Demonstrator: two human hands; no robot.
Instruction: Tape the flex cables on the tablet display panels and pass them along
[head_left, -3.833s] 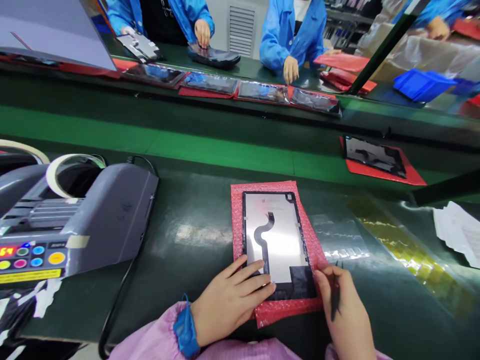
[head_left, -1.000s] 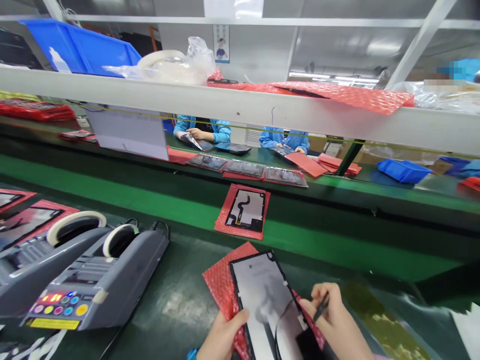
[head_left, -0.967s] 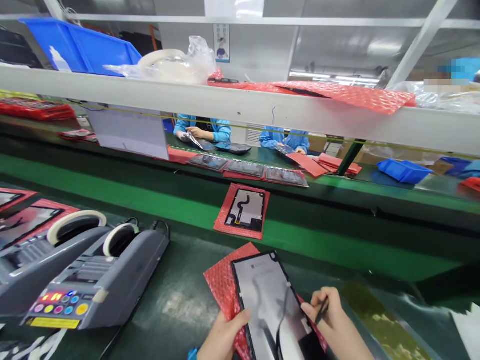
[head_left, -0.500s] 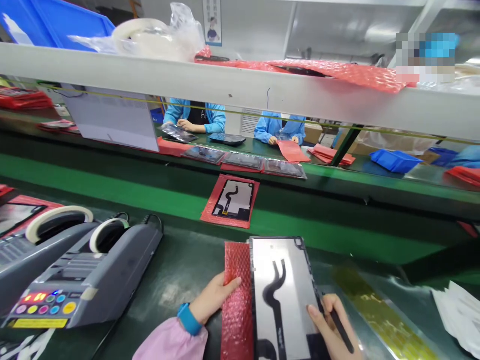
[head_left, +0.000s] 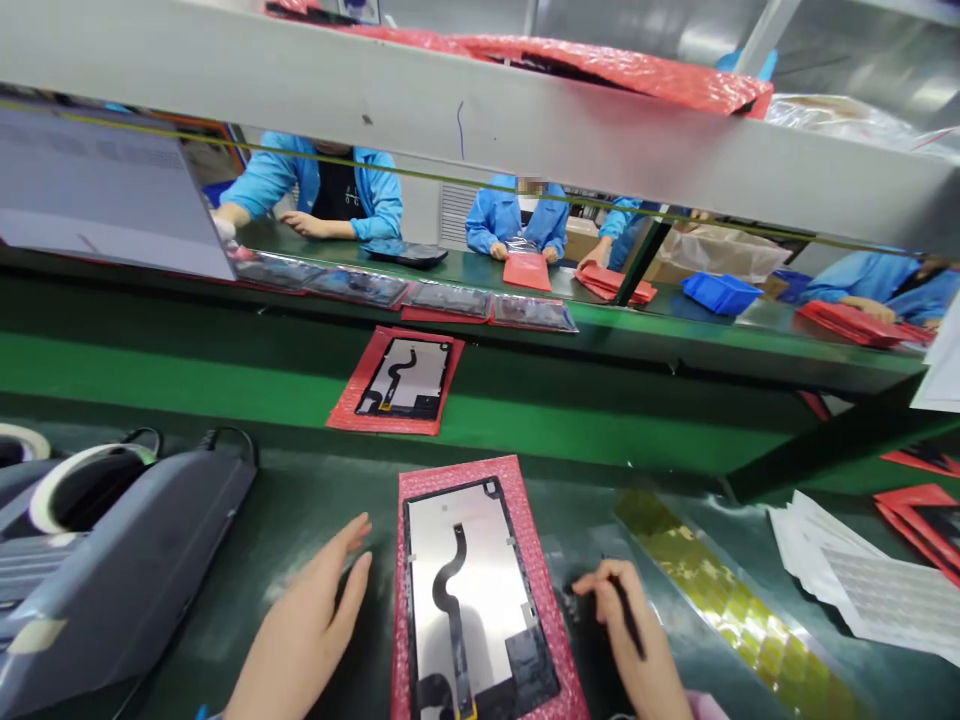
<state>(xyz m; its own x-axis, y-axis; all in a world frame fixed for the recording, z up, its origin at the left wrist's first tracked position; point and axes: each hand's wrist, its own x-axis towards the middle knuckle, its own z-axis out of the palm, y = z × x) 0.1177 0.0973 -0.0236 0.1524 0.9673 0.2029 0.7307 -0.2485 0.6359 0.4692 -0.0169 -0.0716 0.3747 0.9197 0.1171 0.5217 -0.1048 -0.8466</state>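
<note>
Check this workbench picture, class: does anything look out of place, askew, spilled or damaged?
Mildly untidy: the white paper-like sheets on the right lie in an uneven, fanned pile, and the red bubble-wrap droops over the front edge of the white overhead shelf. The black-framed, silver rectangular panel shows no obvious damage.

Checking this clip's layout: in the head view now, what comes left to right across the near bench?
Tape dispenser, left hand's fingers, panel, right hand's fingers, yellow strip, papers.
</note>
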